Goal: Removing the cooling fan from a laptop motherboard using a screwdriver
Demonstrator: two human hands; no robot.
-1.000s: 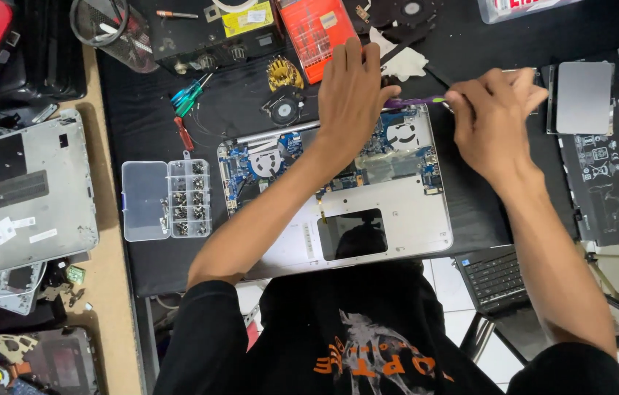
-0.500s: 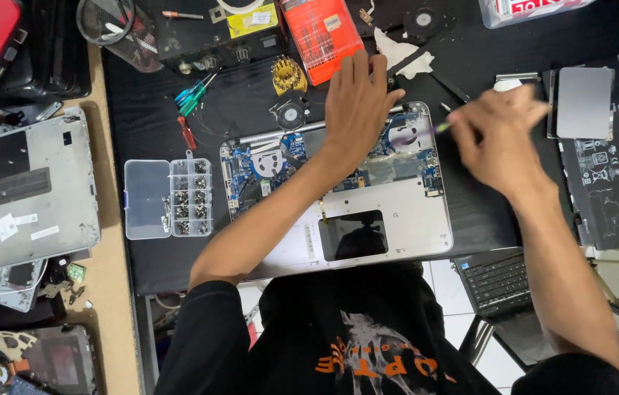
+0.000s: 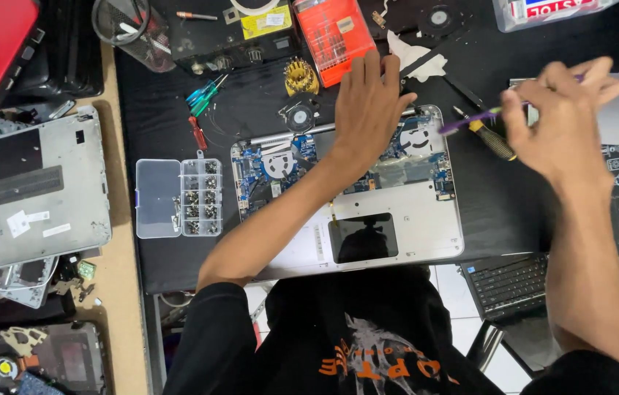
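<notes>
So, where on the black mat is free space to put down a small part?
Bare mat lies between the clear screw box and the teal screwdrivers, and below that box. The strip above the opened laptop is crowded: small fan, gold part, orange case.

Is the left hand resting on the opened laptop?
Yes, the left hand lies flat on the upper edge of the opened laptop, over its exposed blue board, while the right hand holds a purple tool.

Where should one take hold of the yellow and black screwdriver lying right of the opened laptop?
Grip the screwdriver by its thick yellow and black handle, coming from above. It lies flat on the black mat, its thin tip toward the opened laptop, just beside the right hand.
</notes>
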